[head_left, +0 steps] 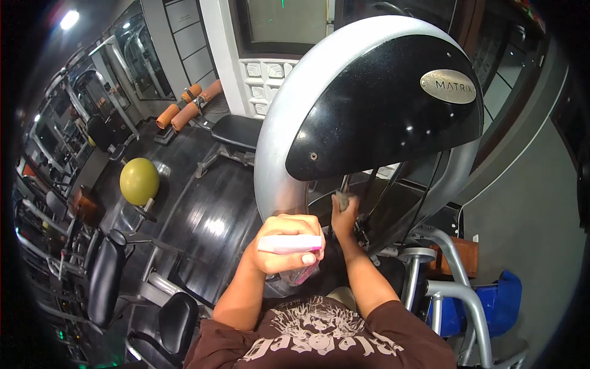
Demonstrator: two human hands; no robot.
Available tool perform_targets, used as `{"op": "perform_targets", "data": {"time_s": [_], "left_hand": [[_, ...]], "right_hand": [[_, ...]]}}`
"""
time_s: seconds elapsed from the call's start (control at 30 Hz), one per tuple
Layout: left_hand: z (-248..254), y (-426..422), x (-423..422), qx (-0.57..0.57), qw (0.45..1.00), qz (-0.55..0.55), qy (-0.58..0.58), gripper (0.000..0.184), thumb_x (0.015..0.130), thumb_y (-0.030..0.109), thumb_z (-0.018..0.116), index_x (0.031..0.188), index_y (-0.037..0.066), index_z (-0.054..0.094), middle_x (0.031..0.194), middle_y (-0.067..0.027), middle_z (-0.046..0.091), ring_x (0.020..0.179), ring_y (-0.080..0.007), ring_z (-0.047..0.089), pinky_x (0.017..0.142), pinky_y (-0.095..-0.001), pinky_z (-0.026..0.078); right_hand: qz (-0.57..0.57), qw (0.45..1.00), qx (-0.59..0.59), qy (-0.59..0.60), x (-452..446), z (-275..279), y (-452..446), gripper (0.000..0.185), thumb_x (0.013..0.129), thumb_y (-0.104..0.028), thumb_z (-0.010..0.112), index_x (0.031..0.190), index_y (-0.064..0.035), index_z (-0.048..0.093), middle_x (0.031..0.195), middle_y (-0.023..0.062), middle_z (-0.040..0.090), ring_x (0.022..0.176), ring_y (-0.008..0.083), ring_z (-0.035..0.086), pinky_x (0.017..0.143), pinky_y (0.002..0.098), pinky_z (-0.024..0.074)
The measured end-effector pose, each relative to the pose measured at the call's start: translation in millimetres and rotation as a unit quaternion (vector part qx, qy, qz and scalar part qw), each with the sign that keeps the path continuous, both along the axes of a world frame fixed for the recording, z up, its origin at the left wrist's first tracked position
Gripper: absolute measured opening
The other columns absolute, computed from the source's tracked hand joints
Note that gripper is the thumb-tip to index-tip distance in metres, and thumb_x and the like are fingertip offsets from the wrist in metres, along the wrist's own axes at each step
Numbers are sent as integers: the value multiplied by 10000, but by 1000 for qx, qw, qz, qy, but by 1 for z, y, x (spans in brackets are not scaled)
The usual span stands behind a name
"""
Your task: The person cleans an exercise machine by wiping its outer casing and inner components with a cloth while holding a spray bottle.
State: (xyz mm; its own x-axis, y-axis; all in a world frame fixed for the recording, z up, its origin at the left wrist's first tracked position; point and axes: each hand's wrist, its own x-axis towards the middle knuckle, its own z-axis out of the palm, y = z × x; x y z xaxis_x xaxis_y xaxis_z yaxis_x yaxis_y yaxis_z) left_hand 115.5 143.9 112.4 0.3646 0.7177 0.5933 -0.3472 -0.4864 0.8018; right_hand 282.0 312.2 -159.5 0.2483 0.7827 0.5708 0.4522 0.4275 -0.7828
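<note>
My left hand (284, 229) is wrapped round a spray bottle (289, 243) with a white and pink head. Part of its clear body shows below my fingers, in front of my chest. My right hand (346, 216) reaches forward under the black cover of a gym machine (381, 104) marked MATRIX. Its fingers are closed on a small greyish cloth (343, 202), close to the machine's upright metal rods (346, 182). Whether the cloth touches a rod I cannot tell.
Silver frame tubes (461, 295) and a blue container (491, 307) stand at the right. To the left are a yellow-green exercise ball (139, 181), black padded benches (236, 132) and orange foam rollers (184, 115). Mirrors (74, 111) line the left wall.
</note>
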Motion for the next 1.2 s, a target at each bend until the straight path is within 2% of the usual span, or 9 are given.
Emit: {"op": "perform_targets", "data": {"time_s": [0.1,0.27,0.4,0.57,0.77,0.87,0.97,1.1,1.2], "left_hand": [[1,-2,1,-10,1000,-4,-2,159,818,55,772,843,-46,653,785,-139,608,722,-289,663,656,-385,554],[0,-2,-1,-1,1000,-7,-2,160,818,55,775,836,-52,657,786,-144,611,715,-291,664,657,-387,555],[-3,-1,0,1,1000,-10,-20,166,822,57,778,826,-56,656,790,-147,611,707,-293,663,650,-391,552],[-5,0,-2,6,999,-13,-37,172,818,57,786,825,-54,655,797,-146,611,707,-296,663,650,-394,545],[-3,-2,-1,5,1000,3,-24,164,825,51,782,812,-46,650,788,-140,611,719,-297,673,647,-395,540],[-2,0,-3,10,1000,6,-13,164,829,52,781,808,-44,649,788,-141,615,721,-294,676,647,-392,540],[-1,-3,-1,-1,1000,-1,-18,165,831,54,779,805,-44,650,791,-141,618,722,-294,679,645,-389,540],[1,3,-2,11,999,-21,-41,157,821,47,781,820,-51,659,801,-147,621,728,-299,685,643,-393,538],[-2,0,-1,2,998,-24,-50,152,813,39,778,833,-59,664,806,-149,621,721,-304,682,651,-405,538]], "right_hand": [[22,999,25,-35,14,-14,-11,307,892,-179,814,1065,-37,603,1132,213,623,1016,451,621,872,525,501],[127,912,282,-268,16,180,-30,382,813,-64,798,1178,-80,689,1182,154,652,1060,416,640,931,533,509],[35,891,303,-336,21,226,7,445,790,-82,774,1229,-137,721,1230,126,668,1091,357,650,952,507,527],[37,866,256,-427,26,173,7,319,855,-174,711,1170,-196,757,1296,46,671,1093,338,642,941,495,539],[128,862,94,-481,38,-21,-6,220,877,-214,692,1079,-261,766,1286,-10,629,1051,359,636,849,517,559],[161,881,58,-440,29,-46,-5,247,842,-180,735,1077,-253,756,1250,-12,619,1026,372,638,818,502,573],[202,897,18,-392,29,-7,-13,364,760,-126,810,1098,-238,737,1153,2,627,1000,378,644,803,471,585],[106,883,214,-403,39,139,-12,465,776,-93,803,1224,-164,703,1223,49,642,1068,366,643,867,457,571],[137,908,262,-297,54,205,11,497,796,-73,788,1280,-123,684,1323,90,640,1176,380,612,952,486,533]]}}
